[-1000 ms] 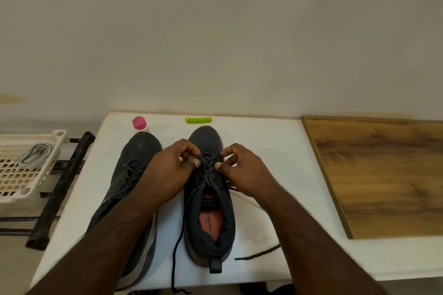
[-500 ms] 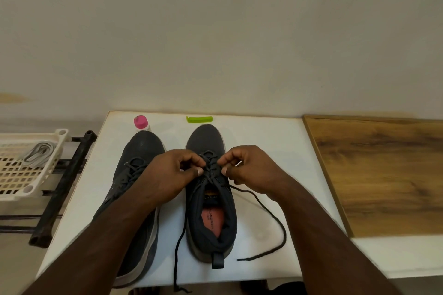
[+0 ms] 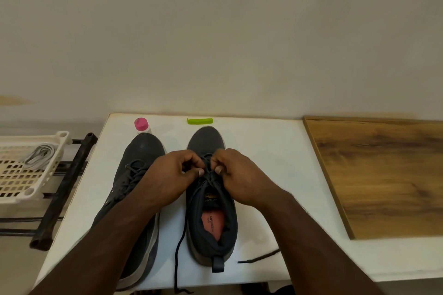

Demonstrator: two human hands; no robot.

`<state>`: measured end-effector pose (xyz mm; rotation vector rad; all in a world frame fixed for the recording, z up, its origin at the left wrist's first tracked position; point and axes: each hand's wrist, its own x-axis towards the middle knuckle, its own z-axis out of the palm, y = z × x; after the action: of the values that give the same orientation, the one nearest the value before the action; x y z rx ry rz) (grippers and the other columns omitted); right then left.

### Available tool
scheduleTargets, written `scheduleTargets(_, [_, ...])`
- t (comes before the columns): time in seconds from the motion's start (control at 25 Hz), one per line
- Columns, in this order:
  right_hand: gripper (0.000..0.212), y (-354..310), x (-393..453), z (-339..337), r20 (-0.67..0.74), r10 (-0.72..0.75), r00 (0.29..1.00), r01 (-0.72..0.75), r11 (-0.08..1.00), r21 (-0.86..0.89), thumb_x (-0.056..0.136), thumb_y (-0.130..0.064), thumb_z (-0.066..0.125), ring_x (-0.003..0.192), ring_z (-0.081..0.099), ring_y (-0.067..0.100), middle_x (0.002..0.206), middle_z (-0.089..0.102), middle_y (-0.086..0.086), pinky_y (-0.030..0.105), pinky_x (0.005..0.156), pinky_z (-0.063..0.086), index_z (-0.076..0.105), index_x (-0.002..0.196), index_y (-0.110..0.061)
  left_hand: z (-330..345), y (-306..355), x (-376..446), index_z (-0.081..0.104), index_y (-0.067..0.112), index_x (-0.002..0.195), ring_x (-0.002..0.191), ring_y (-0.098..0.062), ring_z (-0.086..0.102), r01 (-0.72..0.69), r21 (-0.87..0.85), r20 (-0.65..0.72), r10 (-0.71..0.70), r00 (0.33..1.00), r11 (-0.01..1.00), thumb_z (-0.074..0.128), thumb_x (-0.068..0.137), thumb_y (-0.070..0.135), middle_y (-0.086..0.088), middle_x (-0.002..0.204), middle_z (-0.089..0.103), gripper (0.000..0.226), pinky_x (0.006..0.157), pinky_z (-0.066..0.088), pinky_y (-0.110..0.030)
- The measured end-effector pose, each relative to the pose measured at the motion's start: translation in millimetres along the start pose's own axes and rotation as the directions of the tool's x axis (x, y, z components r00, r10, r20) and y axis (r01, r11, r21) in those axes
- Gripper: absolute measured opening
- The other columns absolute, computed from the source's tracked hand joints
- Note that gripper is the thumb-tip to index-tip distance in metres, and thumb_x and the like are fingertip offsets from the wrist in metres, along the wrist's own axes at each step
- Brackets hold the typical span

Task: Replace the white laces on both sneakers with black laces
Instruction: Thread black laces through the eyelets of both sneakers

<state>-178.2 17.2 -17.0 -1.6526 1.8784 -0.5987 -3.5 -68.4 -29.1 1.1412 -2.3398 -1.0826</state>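
Flanking sneakers (image 3: 211,199): basket (image 3: 31,172), board (image 3: 383,175).

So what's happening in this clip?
A person is lacing the right-hand sneaker on a white table. The left hand and right hand both pinch the black lace over its eyelets, and the loose ends trail toward the table's near edge. The other sneaker already has dark laces. Pale laces lie in a basket to the left.

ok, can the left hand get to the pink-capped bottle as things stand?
Probably yes. The left hand pinches the black lace and must let go first; the pink-capped bottle stands unblocked beyond the left sneaker.
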Motion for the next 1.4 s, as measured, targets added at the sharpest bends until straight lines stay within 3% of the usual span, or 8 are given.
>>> scheduleTargets(0.32, [0.013,1,-2,-7,-0.042,0.059,0.997,-0.056,0.996,0.067,0.094,-0.015,0.066,0.08,0.056,0.0,0.087,0.057,-0.018,0.015,0.07,0.043,0.074,0.099,-0.024,0,1,0,0.067,0.036,0.082,0.082,0.005,0.062,0.009,0.007,-0.016,-0.008,1.0,1.0,0.072,0.086,0.026,0.022,0.079,0.067,0.012,0.067,0.042,-0.012])
scheduleTargets(0.48, [0.013,-9,-1,2,-0.04,0.016,0.999,-0.019,0.996,-0.082,0.096,-0.009,0.049,0.085,0.052,0.015,0.09,0.049,-0.006,0.027,0.071,0.042,0.056,0.092,-0.02,0,1,0,0.067,0.036,0.085,0.082,0.004,0.062,0.007,0.023,0.003,-0.007,1.0,1.0,0.071,0.088,0.026,0.018,0.082,0.069,0.011,0.07,0.044,-0.013])
scheduleTargets(0.64, [0.019,-7,-3,1,-0.031,-0.015,0.999,0.014,0.998,-0.055,0.097,-0.007,0.043,0.079,0.048,0.013,0.086,0.045,-0.009,0.023,0.064,0.036,0.048,0.087,-0.023,1,1,0,0.066,0.036,0.086,0.081,-0.001,0.063,0.005,0.06,0.011,-0.006,1.0,0.998,0.07,0.089,0.028,0.016,0.082,0.068,0.009,0.072,0.048,-0.02])
scheduleTargets(0.8, [0.018,5,-1,-10,-0.015,0.121,0.993,-0.119,0.987,0.11,0.096,-0.01,0.06,0.082,0.062,0.01,0.093,0.063,-0.01,0.031,0.074,0.056,0.067,0.095,-0.026,0,0,0,0.064,0.035,0.083,0.078,0.002,0.062,0.028,0.011,-0.022,-0.028,0.999,1.0,0.074,0.085,0.028,0.014,0.078,0.068,0.012,0.064,0.045,-0.011])
scheduleTargets(1.04, [0.018,4,-1,-3,-0.052,0.043,0.998,-0.042,0.999,0.018,0.094,-0.009,0.057,0.08,0.056,0.007,0.089,0.061,-0.008,0.029,0.071,0.049,0.062,0.088,-0.026,1,3,0,0.063,0.036,0.082,0.078,0.006,0.062,0.036,0.027,-0.016,-0.035,0.999,0.999,0.074,0.085,0.029,0.016,0.076,0.067,0.013,0.061,0.042,-0.008])
scheduleTargets(1.2, [0.017,6,-2,-10,-0.021,0.114,0.993,-0.109,0.981,0.158,0.094,-0.012,0.064,0.082,0.064,0.009,0.089,0.064,-0.011,0.03,0.073,0.058,0.07,0.095,-0.028,0,3,0,0.063,0.036,0.082,0.078,0.006,0.061,0.038,0.022,-0.013,-0.038,0.999,0.999,0.074,0.085,0.029,0.017,0.076,0.067,0.013,0.062,0.041,-0.009])
scheduleTargets(1.32, [0.014,1,-3,-9,-0.047,0.058,0.997,-0.054,0.996,0.073,0.093,-0.012,0.065,0.08,0.059,0.003,0.084,0.06,-0.015,0.018,0.07,0.05,0.074,0.094,-0.022,1,4,0,0.063,0.035,0.083,0.079,0.006,0.061,0.039,0.024,-0.008,-0.039,0.999,0.999,0.073,0.086,0.029,0.015,0.077,0.067,0.013,0.063,0.041,-0.01])
scheduleTargets(1.4, [0.015,-4,-2,-4,-0.066,0.034,0.997,-0.036,0.999,-0.015,0.094,-0.007,0.056,0.081,0.055,0.009,0.085,0.058,-0.01,0.024,0.068,0.045,0.067,0.092,-0.017,1,5,0,0.063,0.035,0.083,0.08,0.004,0.06,0.037,0.041,-0.002,-0.037,0.999,0.998,0.072,0.087,0.029,0.014,0.077,0.067,0.012,0.063,0.041,-0.011])
